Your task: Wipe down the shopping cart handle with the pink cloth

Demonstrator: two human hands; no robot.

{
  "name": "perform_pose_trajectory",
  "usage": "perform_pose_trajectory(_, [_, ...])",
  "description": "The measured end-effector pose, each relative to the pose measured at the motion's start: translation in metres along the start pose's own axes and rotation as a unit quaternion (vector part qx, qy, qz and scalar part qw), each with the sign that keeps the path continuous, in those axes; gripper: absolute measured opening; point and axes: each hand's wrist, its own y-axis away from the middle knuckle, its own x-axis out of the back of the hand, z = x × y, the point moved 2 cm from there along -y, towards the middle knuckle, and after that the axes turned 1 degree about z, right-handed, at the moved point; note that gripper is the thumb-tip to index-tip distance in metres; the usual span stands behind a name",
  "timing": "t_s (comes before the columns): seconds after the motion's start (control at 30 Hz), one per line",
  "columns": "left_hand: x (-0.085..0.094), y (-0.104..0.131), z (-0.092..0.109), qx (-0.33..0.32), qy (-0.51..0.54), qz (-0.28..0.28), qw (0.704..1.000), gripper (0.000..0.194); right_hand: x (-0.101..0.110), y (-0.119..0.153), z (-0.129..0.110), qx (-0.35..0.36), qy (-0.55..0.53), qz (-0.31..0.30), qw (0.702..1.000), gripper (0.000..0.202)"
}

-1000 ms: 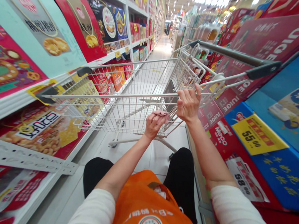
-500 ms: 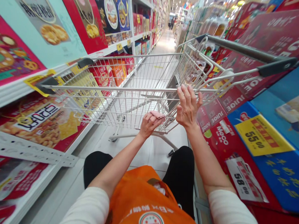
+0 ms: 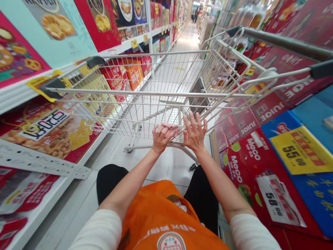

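A wire shopping cart [image 3: 118, 91] stands crosswise in front of me, its basket showing the floor through the mesh. My left hand [image 3: 162, 137] is closed on a folded pink cloth [image 3: 170, 126] at the basket's lower near side. Beside it, my right hand [image 3: 194, 133] has its fingers spread over the lower wires near the basket's right end; whether it touches them I cannot tell. The cart's grey handle bar [image 3: 286, 44] is at the upper right.
Shelves with boxed snacks [image 3: 43, 127] line the left side, and the cart's far end reaches close to them. Stacked drink cartons [image 3: 246, 155] with price cards [image 3: 301, 151] rise at the right. The tiled aisle [image 3: 187, 40] runs on ahead, with people far down it.
My right hand has left the cart's upper rail and come down and left, nearer my left hand. The left hand keeps the cloth and has shifted slightly left.
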Motion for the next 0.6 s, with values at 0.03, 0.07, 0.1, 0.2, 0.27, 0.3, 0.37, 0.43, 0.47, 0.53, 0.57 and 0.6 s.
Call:
perform_pose_trajectory(0.03, [-0.002,-0.003,-0.004,0.014,0.003,0.006,1.000,0.033,-0.004,0.003,-0.001,-0.002,0.001,-0.011,1.000,0.056])
perform_pose_trajectory(0.07, [-0.005,-0.006,-0.008,0.029,0.001,0.009,1.000,0.034,-0.007,0.005,-0.003,-0.002,0.002,-0.023,1.000,0.056])
perform_pose_trajectory(0.1, [-0.010,-0.009,-0.011,0.041,-0.003,0.011,0.999,0.034,-0.011,0.007,-0.004,0.000,0.002,-0.037,0.999,0.055])
perform_pose_trajectory(0.2, [-0.025,-0.001,-0.018,0.050,-0.008,0.020,0.999,0.033,-0.020,0.014,-0.008,0.014,-0.006,-0.073,0.997,0.055])
perform_pose_trajectory(0.27, [-0.030,0.019,-0.020,0.022,0.007,0.020,1.000,0.033,-0.024,0.019,-0.009,0.027,-0.013,-0.088,0.996,0.056])
perform_pose_trajectory(0.3, [-0.030,0.032,-0.020,0.006,0.018,0.013,1.000,0.034,-0.025,0.022,-0.009,0.033,-0.014,-0.093,0.995,0.056])
perform_pose_trajectory(0.37, [-0.028,0.054,-0.020,-0.020,0.038,-0.009,0.999,0.038,-0.026,0.025,-0.009,0.039,-0.012,-0.103,0.994,0.056])
perform_pose_trajectory(0.43, [-0.024,0.066,-0.019,-0.028,0.053,-0.027,0.998,0.039,-0.026,0.026,-0.008,0.035,-0.007,-0.113,0.993,0.055])
perform_pose_trajectory(0.47, [-0.022,0.066,-0.019,-0.026,0.060,-0.033,0.997,0.039,-0.027,0.026,-0.008,0.031,-0.006,-0.117,0.993,0.055])
perform_pose_trajectory(0.53, [-0.022,0.060,-0.017,-0.017,0.070,-0.038,0.997,0.037,-0.028,0.024,-0.007,0.021,-0.006,-0.122,0.992,0.054])
perform_pose_trajectory(0.57, [-0.023,0.055,-0.016,-0.012,0.072,-0.036,0.997,0.037,-0.029,0.023,-0.006,0.017,-0.007,-0.121,0.992,0.054])
perform_pose_trajectory(0.6, [-0.023,0.051,-0.014,-0.009,0.071,-0.033,0.997,0.037,-0.029,0.022,-0.005,0.016,-0.006,-0.120,0.993,0.055])
